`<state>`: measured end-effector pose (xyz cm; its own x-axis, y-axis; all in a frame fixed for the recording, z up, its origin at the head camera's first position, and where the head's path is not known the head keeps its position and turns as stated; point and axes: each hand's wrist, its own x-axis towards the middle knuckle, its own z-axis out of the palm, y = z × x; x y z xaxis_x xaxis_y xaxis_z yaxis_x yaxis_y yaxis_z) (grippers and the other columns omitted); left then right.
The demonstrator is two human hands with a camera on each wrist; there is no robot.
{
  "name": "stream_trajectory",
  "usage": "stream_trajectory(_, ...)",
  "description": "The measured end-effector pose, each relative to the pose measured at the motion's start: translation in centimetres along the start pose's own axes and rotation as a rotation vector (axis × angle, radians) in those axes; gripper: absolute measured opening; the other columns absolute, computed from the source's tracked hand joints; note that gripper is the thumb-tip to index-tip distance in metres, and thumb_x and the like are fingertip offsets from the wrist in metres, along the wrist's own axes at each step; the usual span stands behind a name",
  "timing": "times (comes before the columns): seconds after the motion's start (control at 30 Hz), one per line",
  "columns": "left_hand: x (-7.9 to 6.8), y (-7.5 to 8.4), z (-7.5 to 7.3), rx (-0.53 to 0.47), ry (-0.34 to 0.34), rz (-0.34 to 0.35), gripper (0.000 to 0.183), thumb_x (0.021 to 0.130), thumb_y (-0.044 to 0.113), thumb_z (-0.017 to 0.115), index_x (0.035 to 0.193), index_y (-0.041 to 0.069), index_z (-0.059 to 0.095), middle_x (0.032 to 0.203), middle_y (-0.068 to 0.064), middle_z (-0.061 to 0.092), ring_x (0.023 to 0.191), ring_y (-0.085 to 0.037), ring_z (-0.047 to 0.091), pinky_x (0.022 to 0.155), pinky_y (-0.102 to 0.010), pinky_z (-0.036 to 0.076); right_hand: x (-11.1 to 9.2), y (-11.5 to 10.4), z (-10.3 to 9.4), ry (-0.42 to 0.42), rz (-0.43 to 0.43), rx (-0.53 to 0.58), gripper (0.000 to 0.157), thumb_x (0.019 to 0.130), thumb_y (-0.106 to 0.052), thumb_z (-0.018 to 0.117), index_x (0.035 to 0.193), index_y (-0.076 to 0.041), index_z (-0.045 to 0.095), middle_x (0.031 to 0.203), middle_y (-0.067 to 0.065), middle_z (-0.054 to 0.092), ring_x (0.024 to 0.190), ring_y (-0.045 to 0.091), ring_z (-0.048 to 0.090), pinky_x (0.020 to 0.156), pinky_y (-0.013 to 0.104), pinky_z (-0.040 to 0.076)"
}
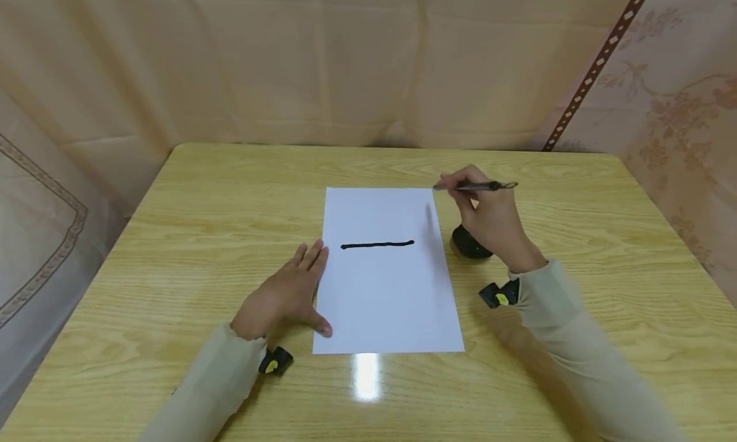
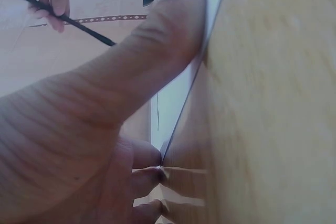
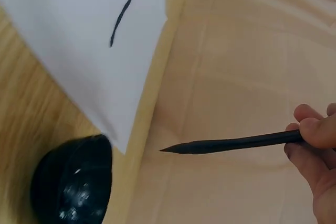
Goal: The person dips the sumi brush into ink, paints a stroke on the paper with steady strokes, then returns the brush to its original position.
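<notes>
A white sheet of paper (image 1: pixel 386 301) lies upright on the table, with one thick black stroke (image 1: pixel 377 244) running across it. My left hand (image 1: pixel 286 295) rests at the sheet's left edge, fingers and thumb spread, the thumb on the paper. In my right hand (image 1: pixel 492 217) I pinch a dark ink brush (image 1: pixel 483 186), raised near the sheet's top right corner. Its pointed tip (image 3: pixel 173 150) touches nothing in the right wrist view. A black bowl (image 3: pixel 79 182) stands right of the sheet, partly hidden by my right hand in the head view.
The wood-grain table (image 1: pixel 173 250) ends at a back edge close to a beige curtain (image 1: pixel 345 64). Patterned cloth (image 1: pixel 685 109) hangs at the right. Small black devices with yellow marks, such as this wrist camera (image 1: pixel 276 361), sit by both sleeves.
</notes>
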<state>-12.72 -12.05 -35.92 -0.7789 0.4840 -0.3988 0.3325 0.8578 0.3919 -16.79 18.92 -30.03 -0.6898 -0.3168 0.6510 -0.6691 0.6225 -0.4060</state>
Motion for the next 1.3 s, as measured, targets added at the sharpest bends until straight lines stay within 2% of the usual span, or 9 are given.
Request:
stream_trajectory(0.1,0.0,0.0,0.0,-0.002,-0.003,-0.002,0.133,0.061,0.048,0.085,0.152,0.000,0.000,0.160,-0.014,-0.010,0.146,-0.040,-0.007,0.116,-0.054,0.017,-1.0,0.5,-0.7,-0.041,0.011,0.051,0.012,0.085,0.017,0.057,0.090,0.006,0.058,0.102,0.019,0.070,0.102,0.033,0.067,0.082,0.007,0.047)
stream_trajectory(0.33,0.1,0.0,0.1,0.007,-0.008,-0.014,0.133,0.061,0.048,0.085,0.152,0.002,-0.001,0.160,-0.012,-0.012,0.146,-0.038,-0.009,0.116,-0.053,0.017,-3.6,2.0,-2.5,-0.088,-0.173,-0.172,0.027,0.074,0.024,0.064,0.083,-0.002,0.060,0.099,0.011,0.073,0.096,0.030,0.069,0.070,0.011,0.051)
stream_trajectory(0.47,0.1,0.0,0.0,0.012,-0.007,-0.008,0.134,0.061,0.048,0.085,0.152,0.002,0.000,0.160,-0.013,-0.011,0.146,-0.039,-0.008,0.116,-0.053,0.016,-5.4,2.9,-3.5,-0.128,-0.176,-0.248,0.029,0.072,0.025,0.064,0.079,-0.003,0.066,0.097,0.011,0.073,0.095,0.030,0.069,0.068,0.029,0.054)
stream_trajectory(0.67,0.1,-0.1,0.1,-0.003,-0.012,-0.013,0.135,0.059,0.049,0.086,0.153,0.003,-0.001,0.160,-0.011,-0.011,0.146,-0.038,-0.009,0.116,-0.053,0.017,-7.8,4.0,-4.7,-0.224,-0.112,-0.267,0.041,0.068,0.033,0.058,0.078,-0.005,0.069,0.102,0.012,0.071,0.096,0.030,0.067,0.067,0.015,0.051)
stream_trajectory(0.8,0.1,0.0,0.1,-0.015,-0.008,0.000,0.134,0.059,0.049,0.086,0.152,0.002,0.001,0.160,-0.013,-0.010,0.146,-0.039,-0.008,0.116,-0.054,0.017,-9.1,4.3,-5.4,-0.293,-0.134,-0.308,0.044,0.064,0.034,0.059,0.080,-0.006,0.068,0.102,0.012,0.069,0.095,0.032,0.067,0.060,0.030,0.053)
stream_trajectory(1.07,-0.2,0.0,0.0,-0.020,0.005,-0.006,0.134,0.059,0.050,0.085,0.152,0.001,0.001,0.160,-0.013,-0.008,0.146,-0.040,-0.006,0.115,-0.055,0.018,-11.2,4.5,-6.1,-0.439,-0.225,-0.371,0.049,0.053,0.034,0.061,0.082,-0.005,0.066,0.105,0.013,0.066,0.092,0.031,0.067,0.062,0.033,0.055)
stream_trajectory(1.17,-0.2,0.0,0.0,-0.021,0.007,-0.002,0.134,0.059,0.050,0.085,0.152,0.001,0.002,0.160,-0.014,-0.007,0.146,-0.040,-0.006,0.115,-0.055,0.018,-11.4,4.5,-5.9,-0.460,-0.268,-0.366,0.047,0.056,0.031,0.063,0.086,-0.004,0.068,0.104,0.009,0.065,0.091,0.027,0.067,0.063,0.032,0.055)
stream_trajectory(1.23,-0.2,-0.1,0.0,-0.018,0.009,0.005,0.134,0.059,0.050,0.085,0.152,0.001,0.002,0.160,-0.014,-0.008,0.146,-0.040,-0.006,0.115,-0.055,0.018,-11.5,4.5,-5.8,-0.468,-0.301,-0.373,0.029,0.077,0.022,0.060,0.089,-0.003,0.069,0.103,0.007,0.065,0.091,0.023,0.067,0.065,0.031,0.056)
stream_trajectory(1.3,-0.1,-0.2,0.0,-0.012,0.011,0.013,0.134,0.059,0.050,0.085,0.152,0.000,0.002,0.160,-0.014,-0.008,0.146,-0.041,-0.006,0.115,-0.055,0.019,-11.5,4.4,-5.7,-0.467,-0.315,-0.370,0.023,0.080,0.017,0.062,0.088,-0.003,0.070,0.102,0.006,0.065,0.090,0.021,0.067,0.065,0.030,0.056)
